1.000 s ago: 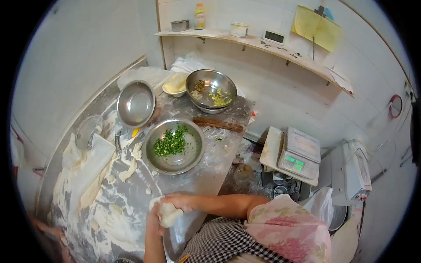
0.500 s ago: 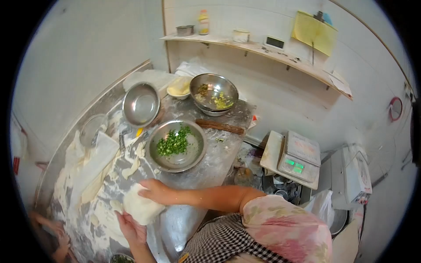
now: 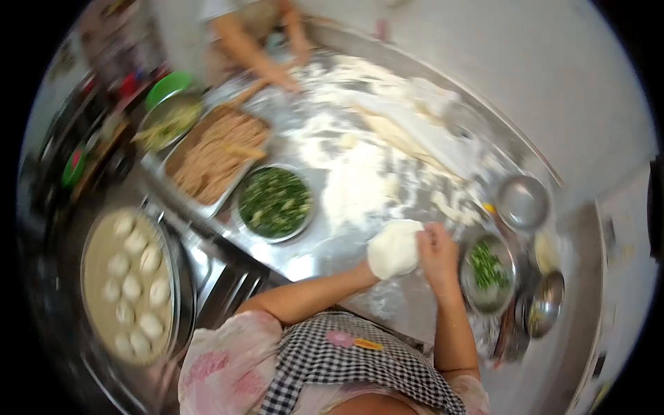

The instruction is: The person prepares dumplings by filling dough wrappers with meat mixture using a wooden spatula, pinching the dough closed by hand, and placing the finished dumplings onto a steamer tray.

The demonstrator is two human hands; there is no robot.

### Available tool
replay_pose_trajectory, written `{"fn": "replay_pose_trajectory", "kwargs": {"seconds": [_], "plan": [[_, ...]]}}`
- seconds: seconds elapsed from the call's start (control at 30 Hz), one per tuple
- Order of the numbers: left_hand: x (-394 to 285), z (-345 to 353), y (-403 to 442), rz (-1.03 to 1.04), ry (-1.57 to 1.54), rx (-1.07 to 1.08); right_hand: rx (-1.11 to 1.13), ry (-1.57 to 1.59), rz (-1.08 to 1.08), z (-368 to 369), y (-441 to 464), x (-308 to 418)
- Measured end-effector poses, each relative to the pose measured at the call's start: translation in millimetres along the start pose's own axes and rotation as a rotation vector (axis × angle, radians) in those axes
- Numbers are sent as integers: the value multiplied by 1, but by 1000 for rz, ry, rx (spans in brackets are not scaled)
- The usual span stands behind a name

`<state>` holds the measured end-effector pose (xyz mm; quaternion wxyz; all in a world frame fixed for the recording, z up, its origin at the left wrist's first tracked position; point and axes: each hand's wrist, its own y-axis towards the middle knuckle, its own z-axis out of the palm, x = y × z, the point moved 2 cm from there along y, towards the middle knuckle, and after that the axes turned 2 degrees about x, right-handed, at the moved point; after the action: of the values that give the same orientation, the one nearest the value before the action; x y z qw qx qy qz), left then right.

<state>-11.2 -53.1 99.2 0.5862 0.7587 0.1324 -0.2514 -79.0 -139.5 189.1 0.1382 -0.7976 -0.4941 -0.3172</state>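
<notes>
Swung left, the view shows dough (image 3: 393, 249) above a floury table (image 3: 356, 194), co-worker (image 3: 252, 59) opposite.

No text, brand, number or sign is legible. One candidate noted: a small orange-yellow label (image 3: 368, 344) on the front of the black-and-white checked apron (image 3: 308, 360), just beside a pink patch (image 3: 339, 338). The label bears darker marks that look like lettering; too small and blurred to read. No characters can be made out on the pink patch.
</notes>
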Motion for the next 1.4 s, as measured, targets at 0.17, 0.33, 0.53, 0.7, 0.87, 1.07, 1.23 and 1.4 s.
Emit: {"fn": "replay_pose_trajectory", "kwargs": {"seconds": [0.17,0.33,0.53,0.7,0.87,1.07,1.23,1.4], "plan": [[55,-76,15,-234,348,310,95,54,-128,26,58,37],[52,-194,-2,-566,-65,-100,253,117,-485,117,88,80],[37,-330,19,-344,1072,439,157,-131,-901,221,128,190],[50,-402,2,-566,219,-440,365,-532,-900,284,155,230],[45,-453,0,-647,515,-322,323,-586,-888,307,165,244],[55,-474,-35,-696,294,-513,340,-765,-771,300,176,246],[88,-472,-78,-741,591,-338,352,-799,-715,307,186,235],[84,-496,-61,-883,90,-388,362,-834,-793,321,197,228]]}}
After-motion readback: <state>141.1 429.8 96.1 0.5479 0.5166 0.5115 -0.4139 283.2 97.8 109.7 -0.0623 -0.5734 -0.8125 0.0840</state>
